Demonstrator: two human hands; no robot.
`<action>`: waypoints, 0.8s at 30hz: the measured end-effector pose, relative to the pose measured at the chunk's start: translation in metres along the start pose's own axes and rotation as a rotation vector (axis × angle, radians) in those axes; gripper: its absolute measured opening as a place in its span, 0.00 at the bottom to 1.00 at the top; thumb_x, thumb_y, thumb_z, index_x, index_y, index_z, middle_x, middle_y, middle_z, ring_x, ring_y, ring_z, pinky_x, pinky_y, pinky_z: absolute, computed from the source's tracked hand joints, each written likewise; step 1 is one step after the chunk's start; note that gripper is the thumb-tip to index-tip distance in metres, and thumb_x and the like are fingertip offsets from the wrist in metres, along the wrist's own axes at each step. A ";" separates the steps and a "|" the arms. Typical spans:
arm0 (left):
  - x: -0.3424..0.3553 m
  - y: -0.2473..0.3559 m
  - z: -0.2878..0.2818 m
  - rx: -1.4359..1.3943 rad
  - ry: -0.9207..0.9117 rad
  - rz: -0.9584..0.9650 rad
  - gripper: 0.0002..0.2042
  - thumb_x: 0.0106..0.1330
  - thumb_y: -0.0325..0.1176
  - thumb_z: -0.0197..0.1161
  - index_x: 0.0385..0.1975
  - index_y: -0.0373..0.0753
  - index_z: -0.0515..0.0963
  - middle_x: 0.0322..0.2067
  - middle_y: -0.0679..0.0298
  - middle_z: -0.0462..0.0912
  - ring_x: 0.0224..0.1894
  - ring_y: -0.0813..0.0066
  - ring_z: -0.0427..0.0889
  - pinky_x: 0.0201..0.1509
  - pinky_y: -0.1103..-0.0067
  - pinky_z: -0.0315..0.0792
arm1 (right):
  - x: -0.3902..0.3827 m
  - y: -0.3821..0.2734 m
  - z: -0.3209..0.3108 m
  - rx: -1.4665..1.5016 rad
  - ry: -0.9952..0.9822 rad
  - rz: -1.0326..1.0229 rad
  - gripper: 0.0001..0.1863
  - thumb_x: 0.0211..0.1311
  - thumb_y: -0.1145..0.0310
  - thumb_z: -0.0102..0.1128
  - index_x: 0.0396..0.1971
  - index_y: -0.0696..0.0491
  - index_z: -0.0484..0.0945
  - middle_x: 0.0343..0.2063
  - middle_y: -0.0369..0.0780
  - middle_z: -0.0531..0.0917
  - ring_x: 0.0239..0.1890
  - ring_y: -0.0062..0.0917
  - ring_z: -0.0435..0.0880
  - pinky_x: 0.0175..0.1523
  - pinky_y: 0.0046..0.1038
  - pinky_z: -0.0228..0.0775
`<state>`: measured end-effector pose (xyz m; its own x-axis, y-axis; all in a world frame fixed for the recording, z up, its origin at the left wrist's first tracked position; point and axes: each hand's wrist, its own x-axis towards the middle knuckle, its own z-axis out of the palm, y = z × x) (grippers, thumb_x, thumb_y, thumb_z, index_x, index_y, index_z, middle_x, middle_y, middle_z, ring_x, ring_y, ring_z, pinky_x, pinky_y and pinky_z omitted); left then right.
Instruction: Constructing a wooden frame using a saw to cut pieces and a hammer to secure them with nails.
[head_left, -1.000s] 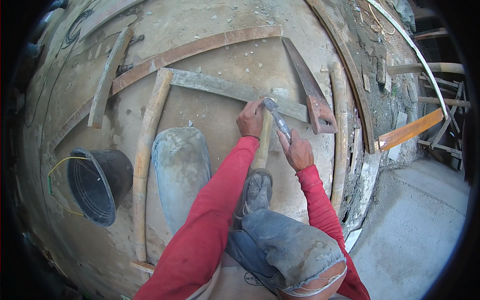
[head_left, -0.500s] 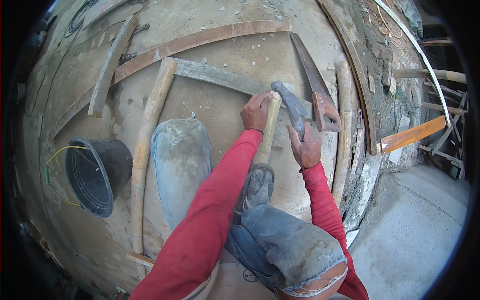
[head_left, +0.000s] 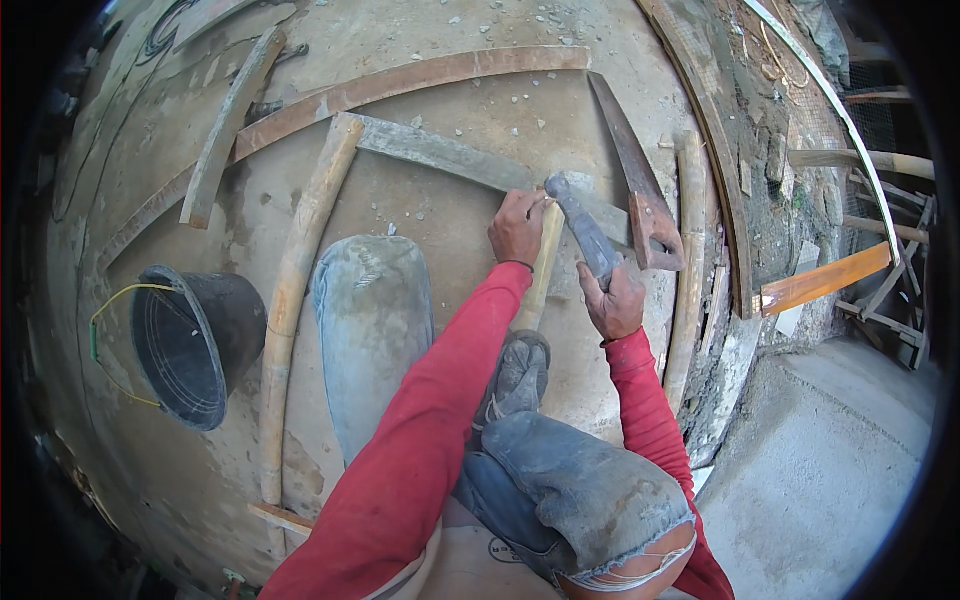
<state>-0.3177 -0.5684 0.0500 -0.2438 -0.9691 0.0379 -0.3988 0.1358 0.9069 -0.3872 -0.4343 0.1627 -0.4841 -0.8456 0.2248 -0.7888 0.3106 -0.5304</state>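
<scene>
My left hand [head_left: 518, 228] is closed in a pinch at the far end of a pale wooden strip [head_left: 541, 265]. What sits between its fingertips is too small to make out. The near end of that strip lies against the toe of my shoe [head_left: 520, 370]. In my right hand [head_left: 612, 303] is a dusty grey hammer [head_left: 590, 237], gripped by the handle. Its head is close beside my left fingertips, over the strip's end. Beyond both hands a grey board [head_left: 440, 155] lies slanting on the ground.
A handsaw [head_left: 655, 222] lies right of the hammer, near a bamboo pole [head_left: 688, 260]. Another bamboo pole [head_left: 300, 260] runs along my left, with a black bucket [head_left: 205, 345] beyond it. A long brown board [head_left: 420, 78] crosses the far ground; an orange-brown plank [head_left: 828, 279] is at right.
The hammer head has dipped slightly nearer to my left fingertips. My left hand keeps its pinch at the strip's end. The whole view has shifted a little.
</scene>
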 end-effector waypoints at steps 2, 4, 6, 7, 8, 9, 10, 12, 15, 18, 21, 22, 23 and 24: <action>0.001 -0.006 0.002 -0.009 0.019 0.013 0.05 0.62 0.33 0.68 0.36 0.46 0.86 0.36 0.64 0.84 0.38 0.60 0.84 0.40 0.68 0.76 | -0.008 0.023 0.015 -0.073 -0.067 0.029 0.20 0.64 0.54 0.69 0.34 0.55 0.72 0.18 0.50 0.80 0.21 0.49 0.82 0.25 0.43 0.71; 0.001 -0.009 0.003 -0.018 0.030 0.021 0.06 0.62 0.34 0.68 0.37 0.46 0.87 0.36 0.64 0.84 0.38 0.60 0.84 0.40 0.68 0.76 | -0.015 0.043 0.027 -0.149 -0.139 0.066 0.19 0.63 0.55 0.69 0.34 0.55 0.73 0.18 0.50 0.79 0.21 0.48 0.82 0.25 0.42 0.71; 0.001 -0.008 0.002 -0.107 0.020 0.000 0.07 0.62 0.34 0.69 0.38 0.47 0.87 0.36 0.64 0.84 0.38 0.59 0.84 0.41 0.68 0.76 | -0.013 0.048 0.032 -0.258 -0.270 0.177 0.18 0.64 0.56 0.69 0.36 0.54 0.73 0.18 0.50 0.79 0.21 0.49 0.82 0.25 0.42 0.71; 0.004 -0.008 0.001 -0.102 0.023 -0.002 0.07 0.62 0.34 0.69 0.38 0.47 0.87 0.36 0.64 0.84 0.38 0.59 0.84 0.41 0.68 0.76 | -0.011 0.042 0.031 -0.253 -0.274 0.176 0.18 0.64 0.56 0.69 0.36 0.54 0.73 0.18 0.50 0.79 0.21 0.49 0.82 0.25 0.42 0.71; 0.006 -0.007 0.002 -0.101 0.008 -0.018 0.07 0.62 0.33 0.69 0.39 0.47 0.87 0.37 0.64 0.84 0.38 0.59 0.85 0.41 0.68 0.76 | -0.010 0.037 0.028 -0.140 -0.187 0.188 0.18 0.64 0.55 0.68 0.35 0.54 0.73 0.18 0.50 0.79 0.21 0.50 0.81 0.25 0.43 0.71; 0.006 -0.005 0.002 -0.100 -0.012 -0.036 0.07 0.62 0.32 0.69 0.39 0.47 0.87 0.37 0.64 0.85 0.38 0.59 0.85 0.41 0.68 0.76 | -0.009 0.026 0.024 -0.030 -0.101 0.205 0.19 0.65 0.53 0.66 0.35 0.54 0.74 0.18 0.51 0.80 0.22 0.52 0.81 0.26 0.45 0.71; 0.004 -0.004 0.001 -0.097 -0.014 -0.039 0.07 0.62 0.32 0.69 0.39 0.47 0.87 0.37 0.64 0.85 0.38 0.59 0.85 0.41 0.68 0.76 | -0.011 0.022 0.025 -0.028 -0.104 0.208 0.19 0.65 0.53 0.66 0.35 0.54 0.74 0.18 0.51 0.80 0.22 0.52 0.81 0.26 0.45 0.71; 0.002 -0.002 0.001 -0.130 0.007 -0.014 0.06 0.62 0.31 0.68 0.37 0.46 0.88 0.37 0.64 0.85 0.38 0.60 0.85 0.42 0.68 0.77 | -0.013 0.017 0.023 0.140 0.129 0.049 0.19 0.66 0.52 0.66 0.34 0.55 0.74 0.17 0.52 0.79 0.22 0.53 0.80 0.26 0.46 0.69; 0.000 -0.008 -0.001 -0.163 -0.037 -0.024 0.09 0.62 0.31 0.68 0.42 0.43 0.86 0.40 0.61 0.85 0.40 0.59 0.85 0.44 0.67 0.77 | -0.014 0.043 0.034 -0.282 -0.255 0.234 0.18 0.65 0.54 0.67 0.34 0.55 0.76 0.18 0.50 0.80 0.20 0.51 0.80 0.26 0.44 0.69; -0.023 -0.011 0.006 -0.213 0.013 0.070 0.18 0.59 0.29 0.71 0.51 0.38 0.81 0.47 0.57 0.81 0.47 0.57 0.83 0.47 0.67 0.76 | -0.014 0.047 0.034 -0.124 -0.141 0.245 0.19 0.63 0.55 0.70 0.36 0.56 0.76 0.19 0.49 0.80 0.19 0.47 0.81 0.26 0.43 0.70; -0.061 -0.002 0.000 -0.016 -0.062 -0.047 0.30 0.53 0.36 0.76 0.57 0.40 0.72 0.54 0.51 0.73 0.59 0.50 0.74 0.58 0.63 0.72 | 0.000 -0.001 0.003 0.133 0.018 0.150 0.16 0.64 0.58 0.68 0.35 0.56 0.76 0.21 0.47 0.82 0.20 0.42 0.82 0.28 0.41 0.72; -0.065 -0.001 0.001 0.088 -0.101 -0.194 0.32 0.51 0.39 0.77 0.56 0.41 0.71 0.54 0.49 0.72 0.61 0.49 0.71 0.61 0.62 0.70 | -0.006 0.007 0.004 0.139 0.015 0.149 0.16 0.64 0.58 0.68 0.35 0.56 0.76 0.21 0.47 0.82 0.20 0.42 0.82 0.28 0.41 0.72; -0.062 -0.001 0.003 0.058 -0.015 -0.333 0.33 0.51 0.45 0.77 0.54 0.40 0.70 0.52 0.47 0.76 0.58 0.45 0.76 0.60 0.59 0.71 | -0.020 0.026 0.007 0.140 0.053 0.018 0.13 0.65 0.61 0.67 0.34 0.55 0.76 0.23 0.46 0.82 0.21 0.41 0.82 0.29 0.39 0.73; -0.056 0.010 0.005 0.050 -0.028 -0.334 0.33 0.51 0.45 0.77 0.54 0.40 0.70 0.52 0.47 0.76 0.58 0.45 0.76 0.60 0.59 0.71 | -0.033 0.045 0.006 0.118 0.094 -0.105 0.10 0.65 0.64 0.66 0.34 0.53 0.77 0.24 0.45 0.83 0.22 0.39 0.82 0.30 0.36 0.73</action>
<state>-0.3126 -0.5112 0.0548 -0.1160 -0.9558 -0.2700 -0.5031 -0.1779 0.8457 -0.4048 -0.3952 0.1269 -0.4388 -0.8248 0.3565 -0.7896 0.1646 -0.5911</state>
